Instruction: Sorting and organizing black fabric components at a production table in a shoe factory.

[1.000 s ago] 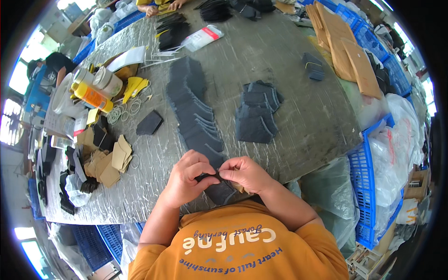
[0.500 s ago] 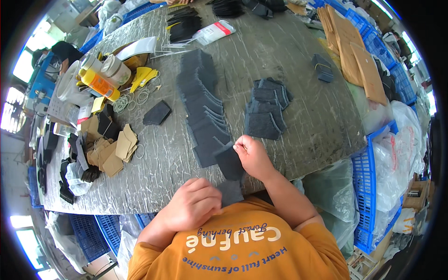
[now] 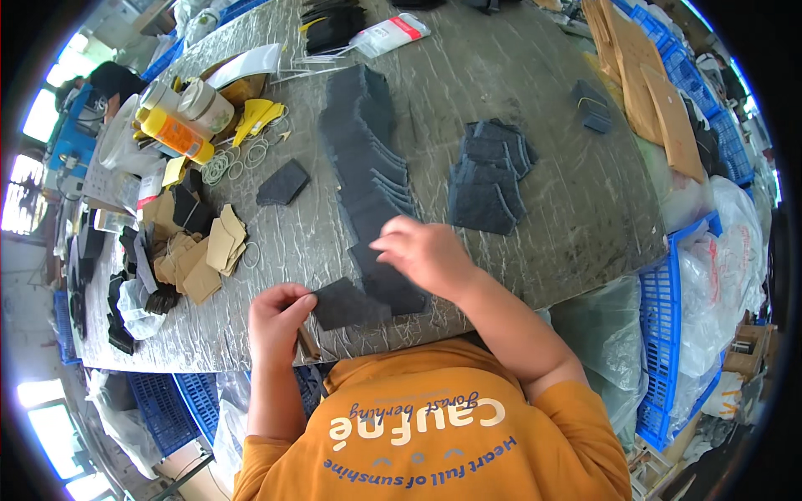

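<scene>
My left hand (image 3: pixel 280 324) is at the table's near edge, thumb and fingers closed on the left corner of a dark grey fabric piece (image 3: pixel 344 304). This piece lies flat, its right part against the near end of a long row of overlapping dark fabric pieces (image 3: pixel 355 125). Over the lower part of that row hovers my right hand (image 3: pixel 430 257), its fingers bent and slightly apart, with nothing visible in them. A short brown stick-like thing (image 3: pixel 308 344) shows beside my left wrist; I cannot tell what it is.
Right of the row lies a fanned stack of dark pieces (image 3: pixel 486 179); a single dark piece (image 3: pixel 284 182) lies left. Cardboard pieces (image 3: pixel 196 263), a yellow bottle (image 3: pixel 175 136) and jars crowd the left side. A blue crate (image 3: pixel 660 351) stands at the right edge.
My left hand has moved left and up from my shirt front and now grips a fabric piece on the table. My right hand has released the piece it pinched and moved up-left over the row.
</scene>
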The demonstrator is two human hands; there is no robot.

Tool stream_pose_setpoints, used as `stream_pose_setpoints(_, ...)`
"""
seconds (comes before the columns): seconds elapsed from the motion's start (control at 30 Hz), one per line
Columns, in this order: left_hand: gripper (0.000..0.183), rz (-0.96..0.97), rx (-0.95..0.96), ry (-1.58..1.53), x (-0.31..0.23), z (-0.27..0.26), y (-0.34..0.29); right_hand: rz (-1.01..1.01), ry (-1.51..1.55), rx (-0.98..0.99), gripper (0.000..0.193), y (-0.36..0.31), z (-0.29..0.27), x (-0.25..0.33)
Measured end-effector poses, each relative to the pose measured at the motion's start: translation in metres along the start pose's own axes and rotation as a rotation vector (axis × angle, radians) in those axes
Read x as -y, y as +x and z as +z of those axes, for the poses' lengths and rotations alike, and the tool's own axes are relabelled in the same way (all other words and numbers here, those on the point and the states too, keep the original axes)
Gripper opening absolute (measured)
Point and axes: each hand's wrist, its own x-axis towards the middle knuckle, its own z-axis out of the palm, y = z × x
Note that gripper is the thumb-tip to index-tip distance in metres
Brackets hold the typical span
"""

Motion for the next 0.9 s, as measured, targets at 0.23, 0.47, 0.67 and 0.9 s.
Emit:
stream_pose_setpoints(0.23, 0.005, -0.071, 0.146, 0.182, 0.018, 0.035, 0.021, 0.047, -0.119, 0.010, 0.008, -0.085, -0.032, 0.028)
stream_pose_setpoints(0.47, 0.004, 0.038, 0.243, 0.348, 0.011, 0.050, 0.030, 0.043, -0.299, 0.026, 0.011, -0.107, -0.021, 0.036)
stream_pose_setpoints(0.67, 0.004, 0.044, 0.227, 0.380, 0.014, 0.051, 0.030, 0.020, -0.303, 0.060, 0.008, -0.107, -0.023, 0.035)
stream_pose_setpoints(0.9, 0.005, 0.073, 0.224, 0.424, 0.015, 0.052, 0.029, 0.009, -0.319, 0.075, 0.008, -0.106, -0.024, 0.036)
